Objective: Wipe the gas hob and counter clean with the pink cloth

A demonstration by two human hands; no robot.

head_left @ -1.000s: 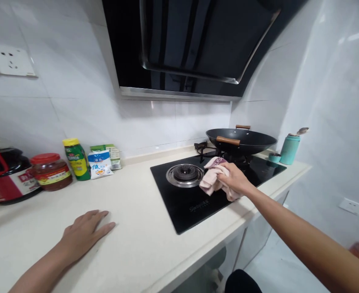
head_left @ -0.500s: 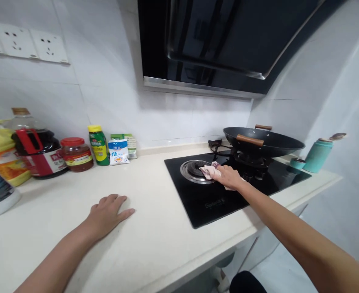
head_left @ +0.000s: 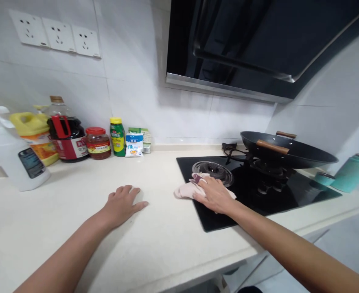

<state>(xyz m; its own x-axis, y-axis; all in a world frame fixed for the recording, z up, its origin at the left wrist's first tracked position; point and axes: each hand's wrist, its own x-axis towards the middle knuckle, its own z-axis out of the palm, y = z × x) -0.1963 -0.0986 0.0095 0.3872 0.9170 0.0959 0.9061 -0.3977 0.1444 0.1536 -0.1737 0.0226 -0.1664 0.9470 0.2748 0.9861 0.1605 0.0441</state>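
Note:
Under my right hand [head_left: 214,194] is a pale pink cloth [head_left: 186,190], pressed against the black glass gas stove [head_left: 219,221] at the front left of its round burner [head_left: 214,171]. One end of the cloth hangs over the stove's left edge onto the worktop; the palm hides part of it. My left hand [head_left: 123,205] rests on the cream worktop [head_left: 164,244] left of the stove, fingers spread, holding nothing. A black wok [head_left: 304,152] with wooden handles sits on the other burner.
Along the wall stand a white spray bottle [head_left: 14,154], a yellow jug [head_left: 34,126], a dark sauce bottle [head_left: 71,138], a red-lidded jar [head_left: 98,143], a green bottle [head_left: 117,138] and a salt packet [head_left: 134,145]. A range hood [head_left: 228,49] overhangs the stove. Right lies a teal container [head_left: 353,173].
My right hand has drawn the cloth from the burner toward the stove's front left edge. The camera view has turned left. My left hand stays on the worktop.

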